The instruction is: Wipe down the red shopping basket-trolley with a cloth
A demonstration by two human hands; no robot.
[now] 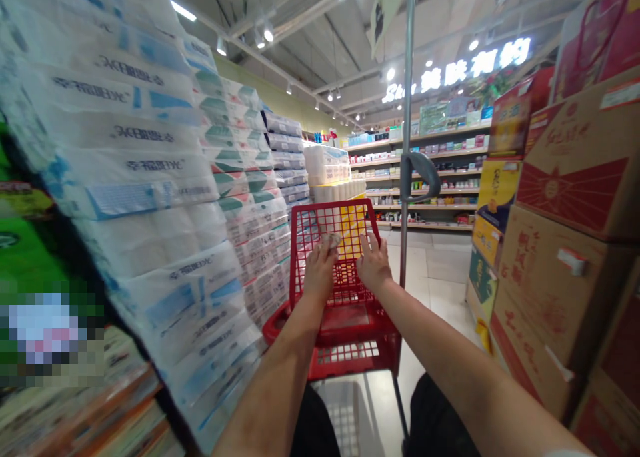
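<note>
A red plastic shopping basket cart (345,337) stands in front of me in a store aisle, with its mesh wall rising upright. My left hand (320,267) rests on the mesh with the fingers curled over it. My right hand (373,262) lies beside it on the same mesh, fingers stretched upward and slightly apart. A grey pole with a curved grey handle (420,170) rises just right of the basket. Both forearms reach forward from the bottom of the view.
Tall stacks of wrapped tissue packs (150,197) line the left side, very close. Cardboard boxes with red print (575,203) are piled on the right. Stocked shelves (430,170) stand at the far end, and light floor tiles (440,270) run ahead between them.
</note>
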